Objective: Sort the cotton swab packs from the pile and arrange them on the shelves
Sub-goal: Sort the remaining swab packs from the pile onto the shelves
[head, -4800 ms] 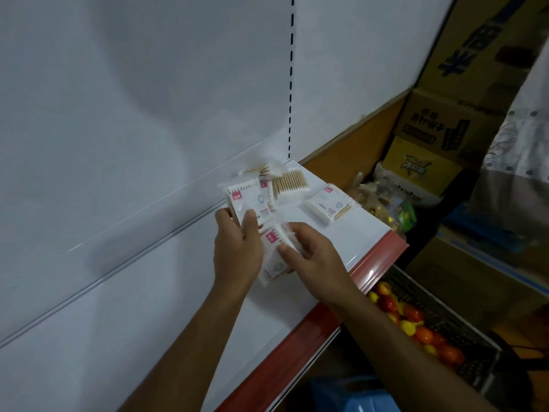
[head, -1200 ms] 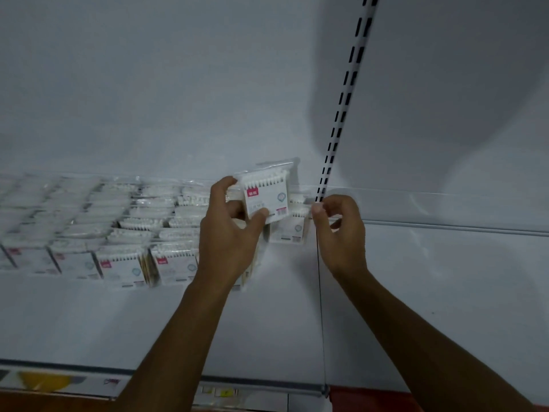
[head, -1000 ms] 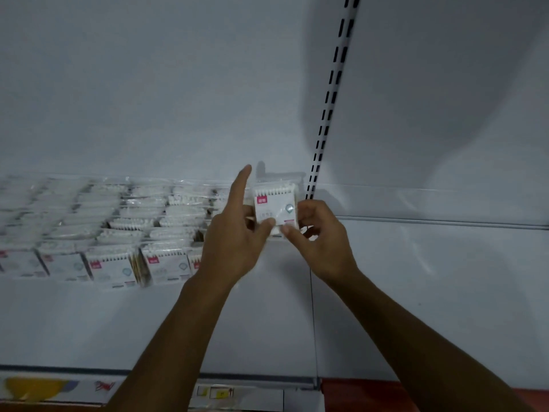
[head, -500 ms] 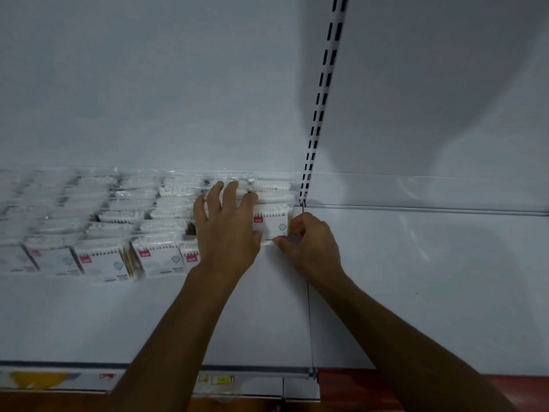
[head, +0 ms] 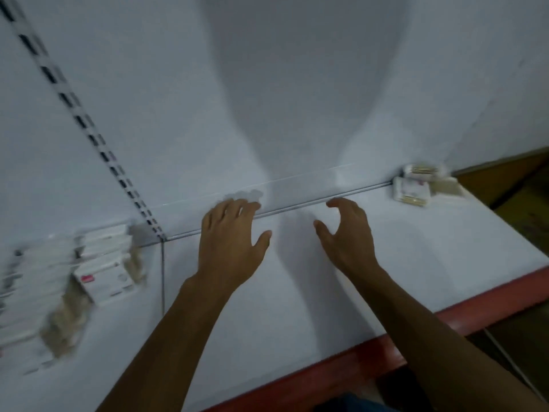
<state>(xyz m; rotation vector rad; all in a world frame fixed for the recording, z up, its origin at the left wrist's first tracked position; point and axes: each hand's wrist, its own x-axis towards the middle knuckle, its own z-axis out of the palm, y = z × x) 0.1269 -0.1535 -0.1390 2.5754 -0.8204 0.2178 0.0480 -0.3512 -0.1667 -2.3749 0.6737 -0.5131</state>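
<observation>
Rows of white cotton swab packs (head: 101,272) stand arranged at the left of the white shelf (head: 416,263), blurred by head motion. A small pile of swab packs (head: 416,185) lies at the shelf's far right corner against the back panel. My left hand (head: 230,242) hovers over the middle of the shelf with fingers spread and holds nothing. My right hand (head: 346,233) is beside it, fingers loosely curved, also empty. Both hands lie between the arranged rows and the pile.
The shelf has a red front edge (head: 371,361). A slotted upright strip (head: 89,135) runs down the white back panel at the left. Brown flooring or board (head: 511,185) shows past the shelf's right end.
Both hands let go of the pack set at the right end of the rows and moved right, empty. The view swung right, bringing the pile at the far right corner into sight.
</observation>
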